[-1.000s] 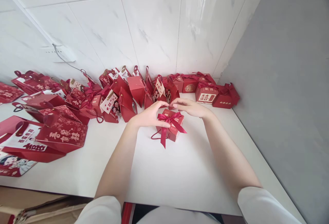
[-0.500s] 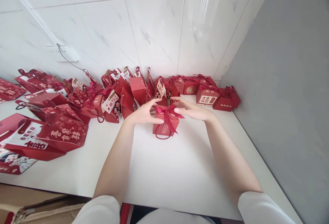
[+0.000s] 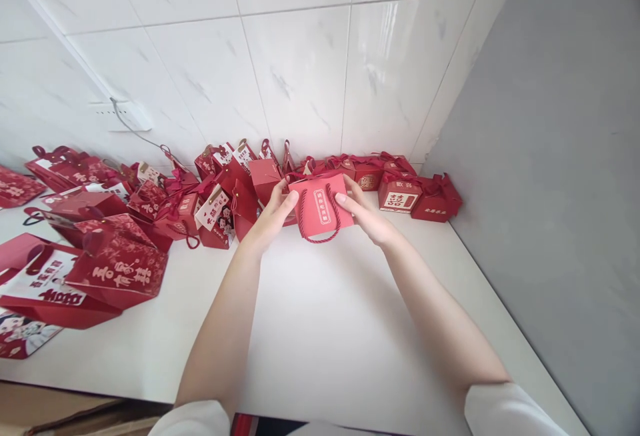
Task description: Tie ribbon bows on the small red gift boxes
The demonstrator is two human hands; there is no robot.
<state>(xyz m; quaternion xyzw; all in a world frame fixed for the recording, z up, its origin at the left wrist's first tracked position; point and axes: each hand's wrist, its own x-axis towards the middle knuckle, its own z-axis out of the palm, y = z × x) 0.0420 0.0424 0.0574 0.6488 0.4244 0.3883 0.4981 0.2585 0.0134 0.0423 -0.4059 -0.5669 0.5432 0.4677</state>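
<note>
The left hand (image 3: 273, 219) and right hand (image 3: 367, 215) grasp a red cord-handled gift box (image 3: 310, 206) by its opposite sides, thumbs on the printed face, left of the double-happiness box (image 3: 400, 199). The held box looks folded shut with its twisted cord handle (image 3: 303, 228) attached, so that part seems done; whether its far side is finished cannot be told. Apparently left is its release, while a ribbon-topped box (image 3: 437, 199) stands just right of the double-happiness box.

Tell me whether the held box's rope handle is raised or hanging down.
Hanging down: the rope handle loops across the printed face of the red box, its bend dipping past the lower edge.
</note>
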